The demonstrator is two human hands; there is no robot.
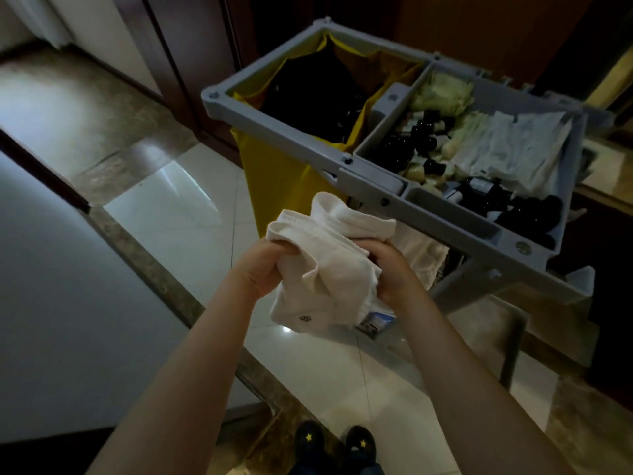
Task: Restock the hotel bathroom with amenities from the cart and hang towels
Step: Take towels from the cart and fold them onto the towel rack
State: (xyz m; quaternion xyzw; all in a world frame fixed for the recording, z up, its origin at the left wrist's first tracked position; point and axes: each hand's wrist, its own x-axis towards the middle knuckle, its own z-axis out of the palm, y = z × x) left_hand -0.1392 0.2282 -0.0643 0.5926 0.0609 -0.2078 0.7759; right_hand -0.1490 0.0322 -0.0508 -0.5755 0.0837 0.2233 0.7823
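Observation:
A bunched white towel (329, 258) with a small dark logo hangs in front of me, held up by both hands. My left hand (265, 269) grips its left side with curled fingers. My right hand (390, 269) grips its right side. The grey housekeeping cart (442, 214) stands just beyond the towel. Its top tray holds several small dark bottles (421, 132), pale sachets and folded white cloths (520, 149). More white linen (421, 252) shows on a lower shelf behind my right hand.
A yellow bag (274, 173) hangs in the cart's left frame with dark contents inside. Dark wooden doors (191, 63) stand behind the cart. The floor is glossy pale tile (191, 207) with brown marble borders. My dark slippers (335, 440) are at the bottom.

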